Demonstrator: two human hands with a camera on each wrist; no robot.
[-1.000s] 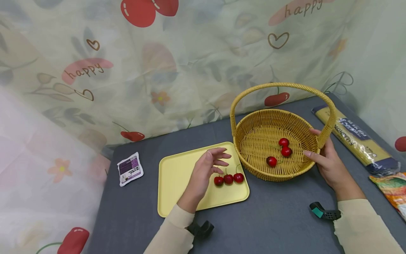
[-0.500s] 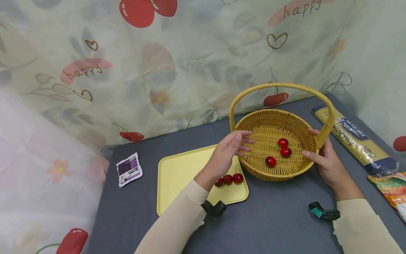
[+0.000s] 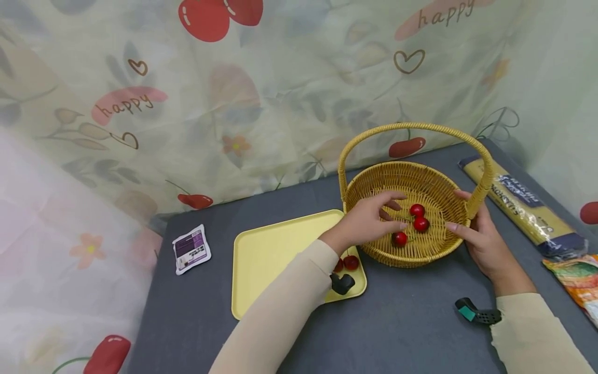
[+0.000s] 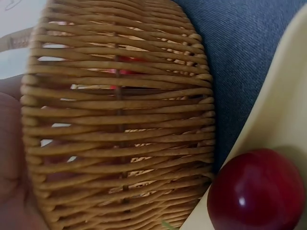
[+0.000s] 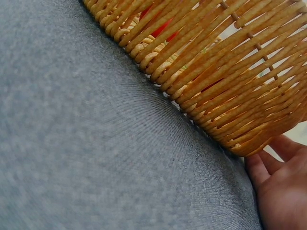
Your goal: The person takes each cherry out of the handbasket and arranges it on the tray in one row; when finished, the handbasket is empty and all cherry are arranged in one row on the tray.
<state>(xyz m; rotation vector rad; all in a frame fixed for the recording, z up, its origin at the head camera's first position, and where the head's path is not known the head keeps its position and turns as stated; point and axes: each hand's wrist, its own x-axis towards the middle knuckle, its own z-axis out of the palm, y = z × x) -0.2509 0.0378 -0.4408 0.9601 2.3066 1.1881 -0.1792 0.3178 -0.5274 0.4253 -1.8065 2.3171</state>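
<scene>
The left hand (image 3: 366, 221) reaches over the near-left rim into a round wicker basket (image 3: 397, 176), fingers spread and nothing in its grasp. Its thumb tip is right by the nearest of three red cherries (image 3: 399, 239) on the basket floor. The right hand (image 3: 483, 239) holds the basket's right side, thumb over the rim and fingers outside. On a yellow tray (image 3: 266, 270) lie more cherries (image 3: 351, 262), partly hidden by the left forearm. The left wrist view shows one large cherry (image 4: 256, 191) beside the woven wall.
A tall arched handle (image 3: 416, 126) spans the basket. To the right lie a long noodle packet (image 3: 523, 202) and a colourful bag (image 3: 576, 283). A small purple-and-white packet (image 3: 192, 249) is at the left. A patterned cloth (image 3: 280, 104) hangs behind the grey table (image 3: 397, 327).
The left hand has moved right, from above the tray into the basket, close to the cherries. The right hand keeps its grip, and the basket has stayed in place.
</scene>
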